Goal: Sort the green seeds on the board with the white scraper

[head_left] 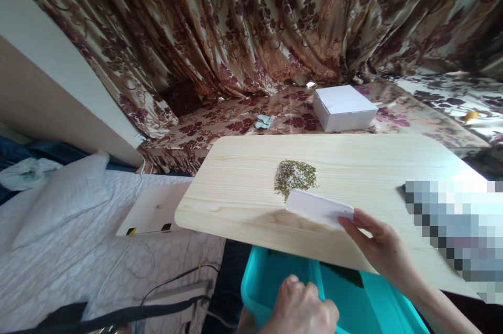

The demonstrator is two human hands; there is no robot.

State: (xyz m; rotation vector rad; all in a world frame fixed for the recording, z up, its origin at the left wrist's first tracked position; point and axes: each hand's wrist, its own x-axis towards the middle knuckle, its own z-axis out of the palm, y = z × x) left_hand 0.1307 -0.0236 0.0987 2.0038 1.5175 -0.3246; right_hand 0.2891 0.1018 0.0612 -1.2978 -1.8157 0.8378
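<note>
My right hand [375, 234] pinches the near right end of a white flat rectangular piece [318, 206] with a small hole at its corner. Its far left end stands at the lower edge of a patch of small green and whitish beans or grains [295, 175] on the pale wooden tabletop [377, 166]. Below the table's near edge, my left hand [301, 305] is closed, knuckles up, at the near side of a turquoise bin [251, 284]. Its fingertips are hidden. Dark green bits [346, 273] lie in the right turquoise compartment.
Behind the table, a white box [346, 106] and a small folded pale cloth [264, 121] rest on a floral-covered ledge. A blurred-out object [456, 234] occupies the table's right end. To the left, a bed holds a pillow [66, 197], a white panel [153, 211] and cables.
</note>
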